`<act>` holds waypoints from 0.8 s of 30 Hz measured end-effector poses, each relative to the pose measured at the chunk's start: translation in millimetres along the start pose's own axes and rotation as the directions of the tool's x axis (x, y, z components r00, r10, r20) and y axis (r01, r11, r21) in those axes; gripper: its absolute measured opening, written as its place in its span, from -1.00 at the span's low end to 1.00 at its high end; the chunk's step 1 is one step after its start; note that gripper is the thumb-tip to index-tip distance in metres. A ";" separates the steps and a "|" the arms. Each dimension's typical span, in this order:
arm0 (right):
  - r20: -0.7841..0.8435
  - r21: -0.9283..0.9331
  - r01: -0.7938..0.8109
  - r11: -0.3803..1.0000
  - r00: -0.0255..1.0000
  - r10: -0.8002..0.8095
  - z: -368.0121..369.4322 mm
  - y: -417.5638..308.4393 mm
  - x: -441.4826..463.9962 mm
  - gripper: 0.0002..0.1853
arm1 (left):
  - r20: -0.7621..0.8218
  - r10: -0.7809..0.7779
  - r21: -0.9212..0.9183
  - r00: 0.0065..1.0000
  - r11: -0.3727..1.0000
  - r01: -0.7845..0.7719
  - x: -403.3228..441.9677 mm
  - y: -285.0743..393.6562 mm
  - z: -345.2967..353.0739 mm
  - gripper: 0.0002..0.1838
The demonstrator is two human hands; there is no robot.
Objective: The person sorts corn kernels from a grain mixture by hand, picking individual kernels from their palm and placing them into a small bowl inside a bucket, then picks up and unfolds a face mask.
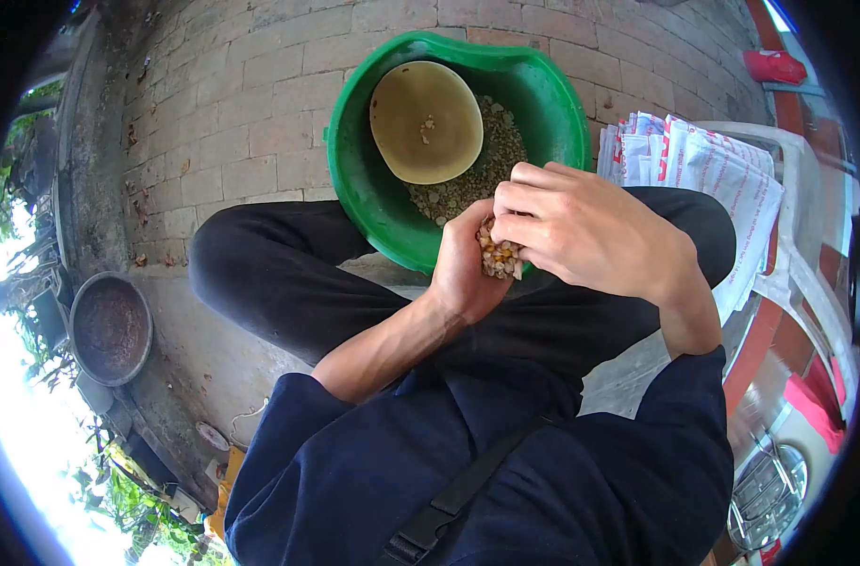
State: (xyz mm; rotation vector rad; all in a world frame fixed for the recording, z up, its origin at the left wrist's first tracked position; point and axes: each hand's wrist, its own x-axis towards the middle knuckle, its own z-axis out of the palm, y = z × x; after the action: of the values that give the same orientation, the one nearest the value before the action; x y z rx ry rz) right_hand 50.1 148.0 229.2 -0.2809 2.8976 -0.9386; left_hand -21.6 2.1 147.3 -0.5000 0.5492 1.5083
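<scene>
My left hand point(469, 267) is cupped around a heap of mixed kernels point(498, 252), yellow, white and brown, at the near rim of a green basin point(354, 179). Over the same heap, my right hand point(581, 226) bends its fingers down onto the kernels; its fingertips are partly hidden. Inside the basin, a cream-coloured bowl point(420, 132) holds a few small pieces at its bottom. Loose grain-like material point(500, 151) covers the basin floor beside and below the bowl.
A stack of printed white sacks point(694, 170) lies on a white plastic chair point(798, 189) at the right. A round dark pan point(112, 330) stands at the left. Brick paving point(250, 132) stretches beyond my crossed legs. A metal rack point(769, 495) is at the lower right.
</scene>
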 end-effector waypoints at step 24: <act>-0.376 0.054 0.031 0.998 0.926 -0.008 -6.2 12.8 2.4 -0.71 | 0.153 0.049 -0.054 0.987 0.998 -0.041 -2.0 6.0 6.8 -0.62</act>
State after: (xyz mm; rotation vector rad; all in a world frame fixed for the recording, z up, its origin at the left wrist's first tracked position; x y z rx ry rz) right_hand 45.0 161.3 226.6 -0.1364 3.2051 -1.1987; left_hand -27.4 4.9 154.1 -0.4081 0.4047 1.5926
